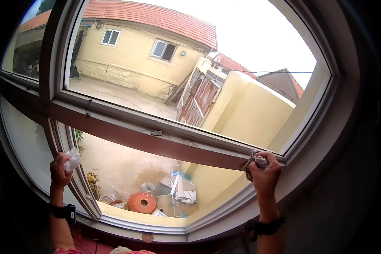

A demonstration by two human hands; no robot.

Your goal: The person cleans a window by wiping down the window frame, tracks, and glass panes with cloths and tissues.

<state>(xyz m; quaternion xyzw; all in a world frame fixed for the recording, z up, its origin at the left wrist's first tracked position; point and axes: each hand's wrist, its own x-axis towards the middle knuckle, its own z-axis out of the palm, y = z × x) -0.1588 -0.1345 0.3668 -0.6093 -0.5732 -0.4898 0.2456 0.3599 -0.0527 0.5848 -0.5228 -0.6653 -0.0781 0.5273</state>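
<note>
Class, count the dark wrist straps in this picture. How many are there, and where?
2. One strap is below the left hand; the other strap is below the right hand. More could be hidden in the dark edges.

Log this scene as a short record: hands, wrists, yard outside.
Left hand: grips a crumpled white wad beside the pale upright window post
Right hand: clutches a crumpled grey-brown cloth at the right end of the brown horizontal window bar
Wrists: a black band on each
Yard: yellow-walled house, red-tiled roof, weathered reddish gate
</note>
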